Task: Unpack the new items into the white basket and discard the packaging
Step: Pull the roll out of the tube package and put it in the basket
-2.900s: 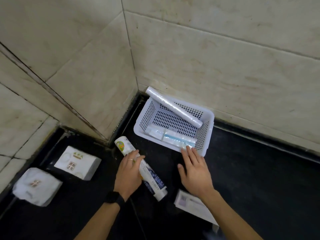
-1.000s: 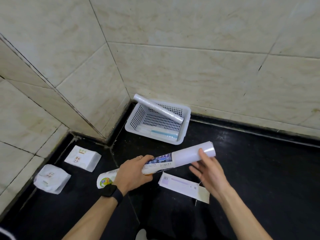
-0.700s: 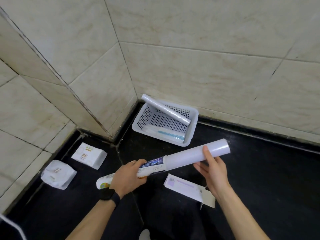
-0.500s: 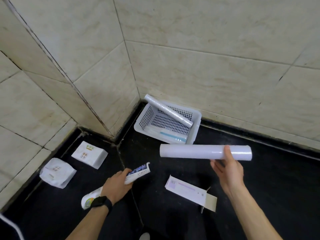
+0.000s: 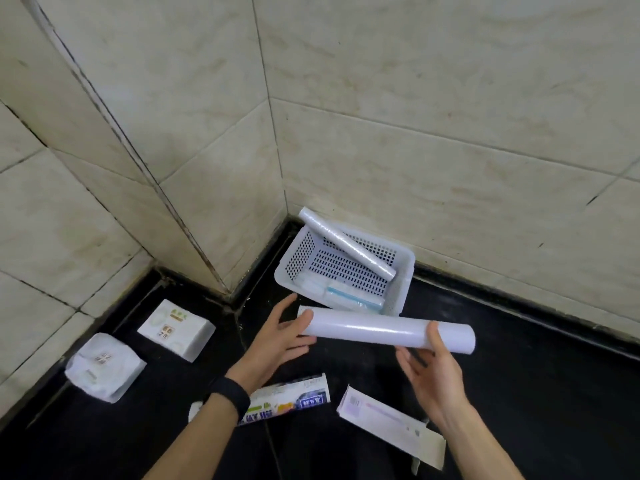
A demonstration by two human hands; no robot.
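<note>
A bare white roll (image 5: 377,330) hangs level above the black floor, just in front of the white basket (image 5: 403,271). My right hand (image 5: 433,372) grips the roll near its right end. My left hand (image 5: 277,341) is open, its fingers touching the roll's left end. The basket sits in the wall corner and holds another white roll (image 5: 346,242) leaning across its rim, plus a clear packet with a blue item (image 5: 346,294). The printed wrapper sleeve (image 5: 284,400) lies on the floor under my left wrist.
An opened white cardboard box (image 5: 388,420) lies on the floor at the right. Two white wrapped packs (image 5: 175,329) (image 5: 104,365) rest on the floor at the left. Tiled walls close in behind and to the left.
The roll came out of the printed wrapper. My left hand dropped the wrapper on the floor and moved up to the roll's left end. My right hand lowered the roll toward the basket.
</note>
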